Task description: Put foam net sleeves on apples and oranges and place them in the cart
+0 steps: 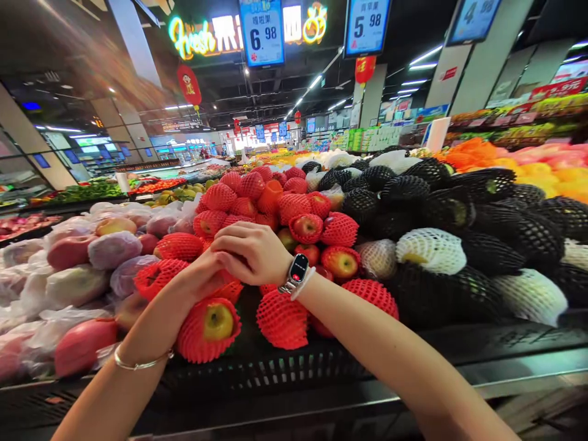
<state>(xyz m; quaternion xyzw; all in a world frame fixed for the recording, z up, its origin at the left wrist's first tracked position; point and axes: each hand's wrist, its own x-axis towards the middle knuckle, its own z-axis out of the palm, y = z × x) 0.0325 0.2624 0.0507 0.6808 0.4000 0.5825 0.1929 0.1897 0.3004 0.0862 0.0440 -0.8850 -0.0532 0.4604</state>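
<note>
Among red-netted apples, my two hands overlap at the middle of the view. My right hand, with a watch at its wrist, has curled fingers and lies over the front of my left hand. Whatever is between them is hidden. The left hand's fingers are mostly covered; a thin bangle circles that wrist. Just below the hands are a yellow-red apple in an open-topped red foam net and another netted apple. More apples are piled behind and to the right.
A black slatted crate edge runs along the front. Plastic-wrapped fruit lies to the left. Fruit in black nets and white nets fills the right. Price screens hang overhead.
</note>
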